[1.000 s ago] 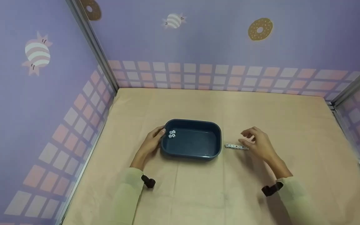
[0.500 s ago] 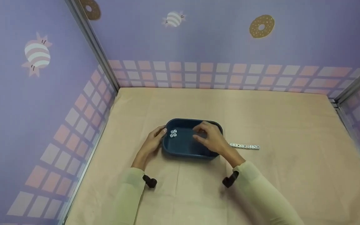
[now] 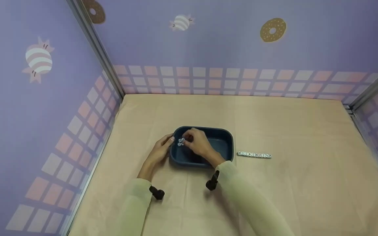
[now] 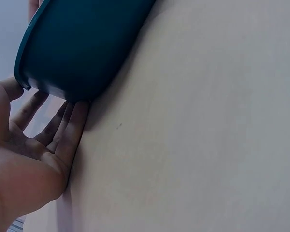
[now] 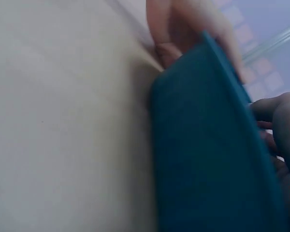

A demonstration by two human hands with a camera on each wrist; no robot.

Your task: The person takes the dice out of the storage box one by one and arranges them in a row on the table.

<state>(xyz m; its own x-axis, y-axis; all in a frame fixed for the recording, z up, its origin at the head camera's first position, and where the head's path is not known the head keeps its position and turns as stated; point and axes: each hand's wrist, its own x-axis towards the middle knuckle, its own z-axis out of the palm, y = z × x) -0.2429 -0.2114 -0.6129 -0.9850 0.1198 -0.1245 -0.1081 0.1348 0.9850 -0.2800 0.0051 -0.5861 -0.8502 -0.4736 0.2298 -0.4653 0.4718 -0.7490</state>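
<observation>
A dark blue rectangular tray (image 3: pixel 221 145) sits on the cloth-covered table. The left hand (image 3: pixel 159 150) holds its left end, thumb over the rim and fingers against the outer wall and base, as the left wrist view also shows. Several small white dice (image 3: pixel 180 143) lie inside at the tray's left end. Over them is the right hand (image 3: pixel 198 143), reaching into the tray with thumb and fingertips right at the dice; I cannot tell whether it pinches one. In the right wrist view the tray wall hides part of the right hand's fingers (image 5: pixel 268 108).
Right of the tray, a straight row of white dice (image 3: pixel 254 154) lies on the beige tablecloth (image 3: pixel 294 131). Patterned purple walls (image 3: pixel 208 39) enclose the table at the back and sides. Each wrist wears a black camera mount (image 3: pixel 157 192).
From the row of dice, the right hand has moved left across the tray to the dice inside it. Its departure leaves the whole row visible. The left hand stays on the tray.
</observation>
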